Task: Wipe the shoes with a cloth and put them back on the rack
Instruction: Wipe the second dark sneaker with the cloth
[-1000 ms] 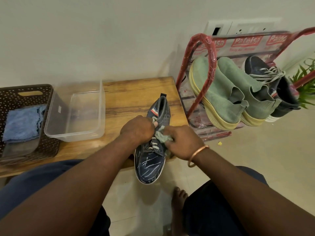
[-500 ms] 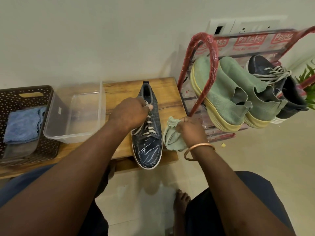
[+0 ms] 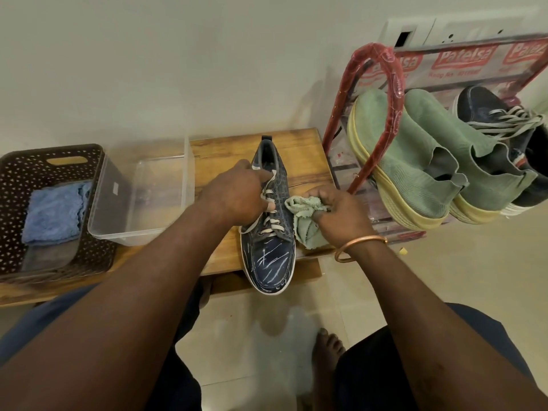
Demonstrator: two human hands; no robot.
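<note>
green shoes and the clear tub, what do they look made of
Green shoes: likely matte knit fabric, fine mesh weave visible; yellowish soles look like rubber or foam. Clear tub: probably glossy plastic, the bench shows through its walls.

Gripping navy sneaker (image 3: 271,253) on the wooden surface (image 3: 302,149) with left grip (image 3: 237,194), pinching crumpled green cloth (image 3: 305,223) against its side with right grip (image 3: 341,212), near the red shoe rack (image 3: 376,57).

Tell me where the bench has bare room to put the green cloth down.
Bare wood shows at the back right corner of the bench, between the shoe and the rack, and in a strip between the clear tub and the shoe. The left end is crowded: basket and tub sit side by side.
</note>
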